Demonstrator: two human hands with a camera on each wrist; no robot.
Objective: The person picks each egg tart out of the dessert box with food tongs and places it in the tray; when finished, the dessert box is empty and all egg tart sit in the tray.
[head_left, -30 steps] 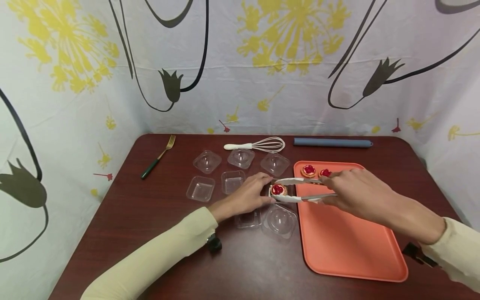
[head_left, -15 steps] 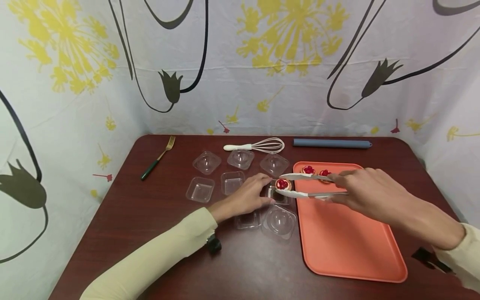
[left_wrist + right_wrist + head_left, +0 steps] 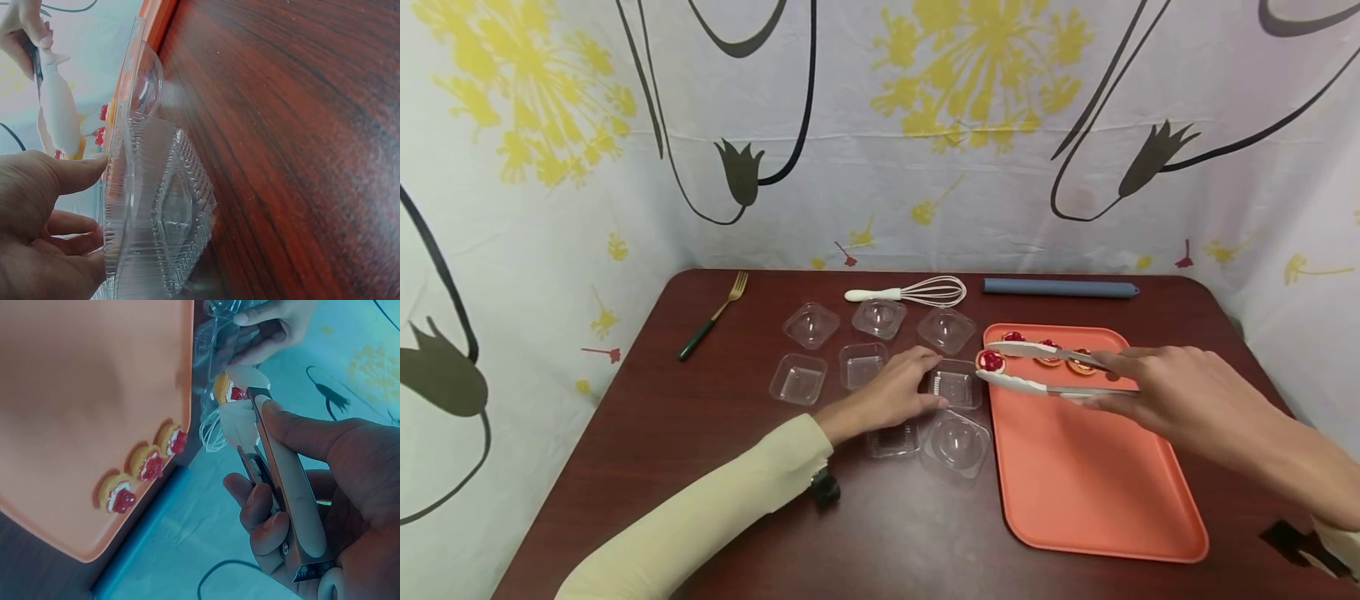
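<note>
My right hand (image 3: 1187, 400) grips metal tongs with white tips (image 3: 1018, 383). Between the tips is a small tart (image 3: 991, 362) with red fruit and white cream, above the left edge of the orange tray (image 3: 1090, 475). Three similar tarts (image 3: 147, 462) sit in a row at the tray's far end. My left hand (image 3: 898, 387) holds the rim of a clear plastic container (image 3: 957, 387) left of the tray. In the left wrist view its thumb and fingertips meet the ribbed edge (image 3: 115, 212). The container's base shows bare.
Several clear containers, among them an open one (image 3: 799, 379) and a domed lid (image 3: 958, 446), lie around my left hand. Along the back are a white whisk (image 3: 917, 292) and a blue rolling pin (image 3: 1060, 287). A green-handled fork (image 3: 711, 321) lies at the left.
My right hand has moved to the right with the tongs, carrying the tart from over the container to the tray's left edge. My left hand has stayed at the container.
</note>
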